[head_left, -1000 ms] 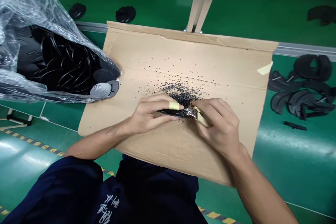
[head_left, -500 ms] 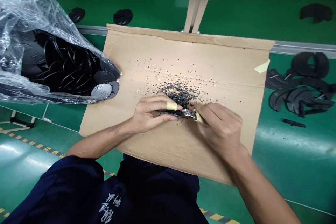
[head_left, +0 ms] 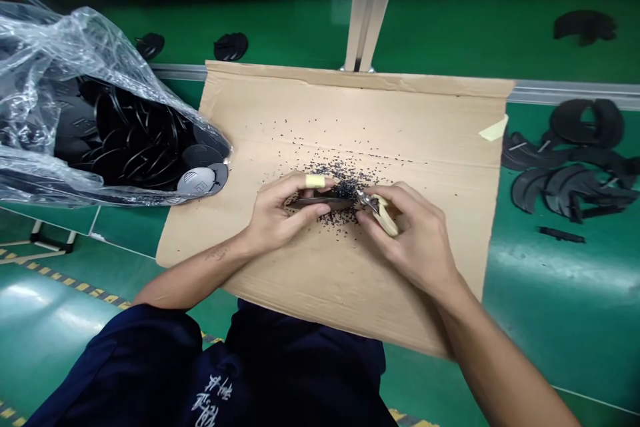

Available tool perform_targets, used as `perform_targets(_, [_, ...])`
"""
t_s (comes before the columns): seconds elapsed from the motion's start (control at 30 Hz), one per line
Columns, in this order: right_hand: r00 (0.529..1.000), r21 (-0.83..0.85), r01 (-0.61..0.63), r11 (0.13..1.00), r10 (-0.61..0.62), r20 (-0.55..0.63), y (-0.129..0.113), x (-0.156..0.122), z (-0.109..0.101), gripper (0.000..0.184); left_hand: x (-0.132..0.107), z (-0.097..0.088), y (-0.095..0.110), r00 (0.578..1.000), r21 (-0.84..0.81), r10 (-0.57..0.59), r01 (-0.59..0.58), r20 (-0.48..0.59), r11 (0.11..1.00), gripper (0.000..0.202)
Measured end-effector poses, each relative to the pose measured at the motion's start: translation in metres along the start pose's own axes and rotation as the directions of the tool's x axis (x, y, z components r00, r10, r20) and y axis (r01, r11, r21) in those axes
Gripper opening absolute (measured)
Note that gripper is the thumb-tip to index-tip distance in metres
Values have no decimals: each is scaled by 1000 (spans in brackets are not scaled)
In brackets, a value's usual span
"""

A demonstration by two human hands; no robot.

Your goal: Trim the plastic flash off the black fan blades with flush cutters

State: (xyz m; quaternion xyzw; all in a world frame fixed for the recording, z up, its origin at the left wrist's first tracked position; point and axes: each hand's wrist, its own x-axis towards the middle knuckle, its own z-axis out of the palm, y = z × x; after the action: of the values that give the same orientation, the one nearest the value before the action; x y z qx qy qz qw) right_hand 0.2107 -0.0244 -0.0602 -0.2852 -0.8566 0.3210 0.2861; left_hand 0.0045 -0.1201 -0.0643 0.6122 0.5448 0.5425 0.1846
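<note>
My left hand [head_left: 280, 210] is closed on a thin black plastic part [head_left: 320, 202], held edge-on over a cardboard sheet [head_left: 350, 280]; its forefinger wears a yellow tape band. My right hand [head_left: 415, 240] grips a small metal cutter with a cream handle [head_left: 383, 212], and the cutter's tip meets the right end of the part. A heap of tiny black shavings [head_left: 340, 177] lies on the cardboard just behind both hands.
A clear plastic bag [head_left: 75, 80] full of black round parts lies open at the left, one grey disc [head_left: 196, 180] at its mouth. Black curved pieces [head_left: 570, 173] are piled on the green surface at the right. A pale metal post [head_left: 367, 7] rises behind the cardboard.
Both hands, with the part and the cutter, have shifted a little up and away from me. The cutter's cream handle now shows more from under my right fingers.
</note>
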Motion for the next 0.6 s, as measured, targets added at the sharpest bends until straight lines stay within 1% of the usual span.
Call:
perform_targets(0.03, [1000,97,-27,995,26,14,-1,0,0,19,-1,0,0,1000,-46,-25,24,-1,999,30])
perform_targets(0.07, [999,156,-32,987,29,21,-2,0,0,17,-2,1,0,999,-74,-31,32,14,997,32])
perform_targets(0.1, [1000,168,-8,986,6,15,-3,0,0,13,-2,1,0,999,-75,-16,19,42,997,33])
perform_targets(0.13, [999,127,43,991,-42,-8,-3,-1,0,8,-2,1,-1,997,-48,19,-15,79,999,32])
perform_targets(0.17, [993,43,118,992,-117,-31,-3,-1,0,5,-2,0,-2,990,5,65,-66,124,998,30])
perform_targets(0.2, [977,-64,204,977,-207,-44,-3,-2,0,7,-2,0,-3,978,73,116,-130,172,989,27])
perform_targets(0.27, [930,-256,350,901,-368,-23,-3,-4,0,14,-2,-1,-6,948,223,181,-241,261,945,26])
perform_targets(0.3, [910,-297,396,869,-415,0,-3,-5,0,15,-2,-2,-8,937,282,190,-275,293,919,27])
perform_targets(0.33, [899,-284,425,860,-437,20,-4,-5,-1,16,-3,-2,-9,930,323,191,-294,315,900,30])
perform_targets(0.37, [901,-222,429,876,-433,31,-4,-5,-2,15,-3,-3,-10,927,342,191,-302,322,890,32])
perform_targets(0.4, [914,-128,406,905,-405,32,-5,-5,-3,14,-4,-3,-10,929,337,191,-299,318,893,35])
perform_targets(0.47, [953,69,301,951,-302,8,-4,-2,-7,15,-4,-4,-9,937,270,183,-267,298,925,40])
perform_targets(0.5, [970,122,242,963,-243,-13,-3,-1,-9,16,-3,-4,-9,942,220,171,-239,287,946,41])
perform_targets(0.53, [980,122,199,972,-196,-36,-1,1,-11,17,-3,-5,-8,949,169,153,-205,277,964,41])
perform_targets(0.57, [983,74,178,981,-174,-58,1,2,-13,18,-3,-5,-7,955,122,133,-171,267,978,40])
perform_targets(0.6, [981,-5,180,984,-180,-72,4,3,-14,19,-2,-5,-6,960,82,118,-143,255,986,38])
